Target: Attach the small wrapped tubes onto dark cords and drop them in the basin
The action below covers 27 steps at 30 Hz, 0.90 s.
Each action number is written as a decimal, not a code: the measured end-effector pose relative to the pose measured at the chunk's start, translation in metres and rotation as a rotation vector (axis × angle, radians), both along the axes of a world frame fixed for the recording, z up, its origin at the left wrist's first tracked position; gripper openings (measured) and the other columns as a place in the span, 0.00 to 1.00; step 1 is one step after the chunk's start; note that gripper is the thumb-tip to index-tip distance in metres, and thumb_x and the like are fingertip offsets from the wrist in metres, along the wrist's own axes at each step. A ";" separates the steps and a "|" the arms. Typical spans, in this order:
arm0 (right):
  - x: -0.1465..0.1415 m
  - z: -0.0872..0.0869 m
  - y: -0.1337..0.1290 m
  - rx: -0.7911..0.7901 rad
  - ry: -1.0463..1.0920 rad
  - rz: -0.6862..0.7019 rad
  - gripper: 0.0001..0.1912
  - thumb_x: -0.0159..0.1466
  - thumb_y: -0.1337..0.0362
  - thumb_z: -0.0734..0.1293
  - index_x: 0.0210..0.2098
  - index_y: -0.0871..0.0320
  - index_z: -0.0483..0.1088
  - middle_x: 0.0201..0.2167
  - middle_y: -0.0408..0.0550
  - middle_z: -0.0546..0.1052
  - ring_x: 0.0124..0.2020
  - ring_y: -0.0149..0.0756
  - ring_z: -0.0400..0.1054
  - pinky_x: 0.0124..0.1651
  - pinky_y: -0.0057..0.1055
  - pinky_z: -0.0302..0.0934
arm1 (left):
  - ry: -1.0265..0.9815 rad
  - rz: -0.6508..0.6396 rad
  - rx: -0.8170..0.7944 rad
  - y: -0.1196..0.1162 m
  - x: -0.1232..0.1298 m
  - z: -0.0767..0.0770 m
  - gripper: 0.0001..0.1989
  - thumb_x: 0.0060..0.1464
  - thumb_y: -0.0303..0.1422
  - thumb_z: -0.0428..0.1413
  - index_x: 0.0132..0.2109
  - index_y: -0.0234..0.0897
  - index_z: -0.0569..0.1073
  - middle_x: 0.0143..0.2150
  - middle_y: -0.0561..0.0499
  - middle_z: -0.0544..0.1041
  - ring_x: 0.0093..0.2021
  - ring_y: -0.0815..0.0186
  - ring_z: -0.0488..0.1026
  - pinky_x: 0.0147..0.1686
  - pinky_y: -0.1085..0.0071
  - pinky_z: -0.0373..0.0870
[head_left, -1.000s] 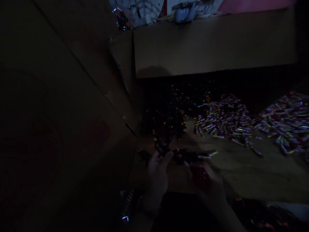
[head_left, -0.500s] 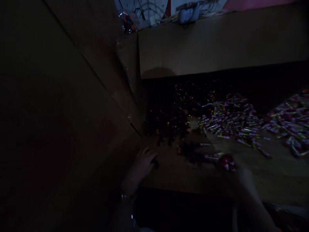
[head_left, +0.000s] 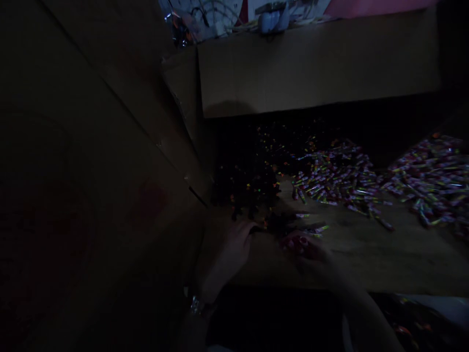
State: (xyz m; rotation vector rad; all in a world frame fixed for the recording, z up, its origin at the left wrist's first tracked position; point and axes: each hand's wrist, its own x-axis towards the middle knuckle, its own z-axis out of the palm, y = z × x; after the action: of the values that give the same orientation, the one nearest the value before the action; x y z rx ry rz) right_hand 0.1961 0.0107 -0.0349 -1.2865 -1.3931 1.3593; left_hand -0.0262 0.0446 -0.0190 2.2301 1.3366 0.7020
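Red bundle (head_left: 298, 244) in right hand's (head_left: 311, 256) curled fingers, left hand (head_left: 240, 239) apparently pinching something dark (head_left: 257, 229).

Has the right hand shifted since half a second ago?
Yes. Judged against the fixed cardboard panel, the right hand has moved left over the wooden surface, closer to the left hand.

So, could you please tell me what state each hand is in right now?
Left hand: fingers closed on a small dark piece.
Right hand: closed around a shiny red bundle.
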 end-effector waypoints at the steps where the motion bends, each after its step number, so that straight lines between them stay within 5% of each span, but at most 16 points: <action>1: -0.001 0.006 0.001 0.037 -0.035 0.010 0.09 0.57 0.58 0.67 0.34 0.57 0.71 0.31 0.46 0.76 0.34 0.36 0.69 0.36 0.28 0.63 | -0.029 -0.019 0.013 -0.003 0.008 0.005 0.18 0.57 0.22 0.46 0.53 0.39 0.67 0.51 0.48 0.73 0.52 0.64 0.70 0.52 0.65 0.67; 8: 0.002 0.030 0.000 0.188 -0.267 -0.069 0.10 0.59 0.58 0.66 0.39 0.55 0.70 0.39 0.47 0.77 0.42 0.40 0.71 0.40 0.30 0.64 | -0.081 -0.062 0.108 -0.015 0.026 0.030 0.14 0.60 0.28 0.49 0.53 0.41 0.67 0.50 0.50 0.74 0.50 0.67 0.71 0.51 0.69 0.67; 15: 0.004 0.036 -0.005 0.332 -0.353 -0.049 0.08 0.63 0.60 0.64 0.42 0.53 0.69 0.42 0.47 0.76 0.44 0.37 0.70 0.46 0.31 0.63 | -0.075 -0.105 0.184 -0.014 0.026 0.037 0.14 0.60 0.26 0.49 0.52 0.39 0.68 0.44 0.49 0.76 0.46 0.64 0.71 0.48 0.65 0.67; 27: 0.008 0.042 0.002 0.713 -0.303 0.031 0.11 0.65 0.57 0.61 0.44 0.52 0.71 0.39 0.49 0.76 0.41 0.39 0.70 0.43 0.34 0.63 | -0.130 -0.151 0.093 -0.013 0.026 0.043 0.15 0.58 0.31 0.53 0.52 0.38 0.69 0.45 0.46 0.77 0.46 0.63 0.71 0.47 0.65 0.68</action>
State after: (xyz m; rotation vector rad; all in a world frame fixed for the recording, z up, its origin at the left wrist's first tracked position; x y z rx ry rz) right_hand 0.2045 0.0126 0.0073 -0.9972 -1.8786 0.5831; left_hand -0.0004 0.0312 0.0239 2.2865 1.0808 0.8527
